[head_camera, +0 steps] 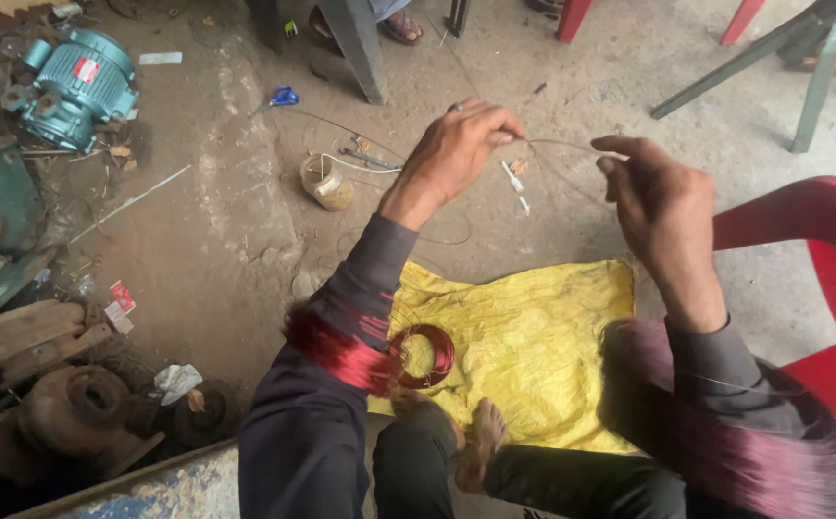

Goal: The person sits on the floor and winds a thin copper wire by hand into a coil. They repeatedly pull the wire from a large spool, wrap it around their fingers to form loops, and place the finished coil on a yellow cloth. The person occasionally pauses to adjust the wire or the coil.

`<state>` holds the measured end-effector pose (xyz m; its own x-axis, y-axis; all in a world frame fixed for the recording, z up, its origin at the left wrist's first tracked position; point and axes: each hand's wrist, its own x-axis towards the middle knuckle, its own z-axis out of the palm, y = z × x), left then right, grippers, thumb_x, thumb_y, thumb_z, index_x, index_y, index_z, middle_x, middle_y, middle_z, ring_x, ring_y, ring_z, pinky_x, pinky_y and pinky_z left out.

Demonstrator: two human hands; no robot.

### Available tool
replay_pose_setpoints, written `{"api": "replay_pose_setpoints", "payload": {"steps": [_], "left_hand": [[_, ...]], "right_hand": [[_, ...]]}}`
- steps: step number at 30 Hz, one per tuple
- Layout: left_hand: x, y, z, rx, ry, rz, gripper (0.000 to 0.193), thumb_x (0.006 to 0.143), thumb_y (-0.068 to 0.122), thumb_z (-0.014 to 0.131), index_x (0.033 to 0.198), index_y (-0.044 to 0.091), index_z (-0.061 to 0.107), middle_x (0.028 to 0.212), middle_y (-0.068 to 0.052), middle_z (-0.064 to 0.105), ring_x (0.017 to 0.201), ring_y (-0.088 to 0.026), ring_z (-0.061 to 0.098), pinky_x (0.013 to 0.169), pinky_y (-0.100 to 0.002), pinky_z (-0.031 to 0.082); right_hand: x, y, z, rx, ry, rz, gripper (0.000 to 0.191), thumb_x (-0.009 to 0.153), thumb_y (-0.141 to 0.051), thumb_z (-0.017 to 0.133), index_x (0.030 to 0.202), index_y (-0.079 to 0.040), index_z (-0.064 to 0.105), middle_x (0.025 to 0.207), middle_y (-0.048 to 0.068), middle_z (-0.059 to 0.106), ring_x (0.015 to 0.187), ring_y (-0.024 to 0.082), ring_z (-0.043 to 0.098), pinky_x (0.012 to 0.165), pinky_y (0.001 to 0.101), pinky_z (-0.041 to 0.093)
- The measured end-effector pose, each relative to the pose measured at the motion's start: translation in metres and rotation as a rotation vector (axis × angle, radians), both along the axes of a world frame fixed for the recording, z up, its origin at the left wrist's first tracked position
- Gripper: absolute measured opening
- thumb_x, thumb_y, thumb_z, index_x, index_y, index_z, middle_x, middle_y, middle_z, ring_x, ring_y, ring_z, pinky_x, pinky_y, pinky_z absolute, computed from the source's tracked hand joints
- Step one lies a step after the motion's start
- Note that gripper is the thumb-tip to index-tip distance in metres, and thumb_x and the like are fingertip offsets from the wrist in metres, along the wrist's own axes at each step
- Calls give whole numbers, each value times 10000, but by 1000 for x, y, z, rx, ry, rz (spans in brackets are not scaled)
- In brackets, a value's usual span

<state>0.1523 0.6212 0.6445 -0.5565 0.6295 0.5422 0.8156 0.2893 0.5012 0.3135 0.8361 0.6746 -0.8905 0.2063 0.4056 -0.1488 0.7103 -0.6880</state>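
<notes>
My left hand (458, 149) and my right hand (658, 197) are raised in front of me, each pinching one end of a thin wire strand (562, 146) stretched between them. Hanks of reddish enamelled wire are looped around my left forearm (336, 348) and my right forearm (725, 432). A small red wire coil (424, 354) lies on a yellow sheet (533, 336) spread on the ground below my hands. My bare feet rest at the sheet's near edge.
A teal electric motor (81, 86) and rusty machine parts (62, 404) lie at the left. A roll of tape (326, 181), pliers (368, 157) and blue-handled scissors (281, 97) sit on the concrete floor. A red plastic chair (822, 279) stands at right; another person's sandalled foot (400, 27) is at top.
</notes>
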Motion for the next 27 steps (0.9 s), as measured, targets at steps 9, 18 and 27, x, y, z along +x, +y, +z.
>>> {"api": "replay_pose_setpoints", "payload": {"steps": [9,18,27], "left_hand": [[-62,-27,-39,102,449,30,167,923,12,708,1038,130,734,1046,-23,752,1016,-199,735,865,-313,619],[-47,-58,-49,256,409,25,220,920,-34,720,1098,97,720,1107,-25,737,1056,-193,723,887,-313,624],[-40,-87,-33,234,171,-55,90,1019,174,666,1084,134,618,981,30,724,935,-186,680,876,-406,526]], "right_hand": [[-104,-44,21,525,295,109,103,1050,-19,700,1069,-73,786,845,94,742,647,200,687,568,330,506],[-168,-68,-26,606,58,378,146,925,-96,775,1068,-93,806,877,83,758,676,222,705,626,349,549],[-155,-94,11,570,231,315,361,860,-235,793,1188,-92,743,1016,129,769,868,284,743,758,375,589]]}}
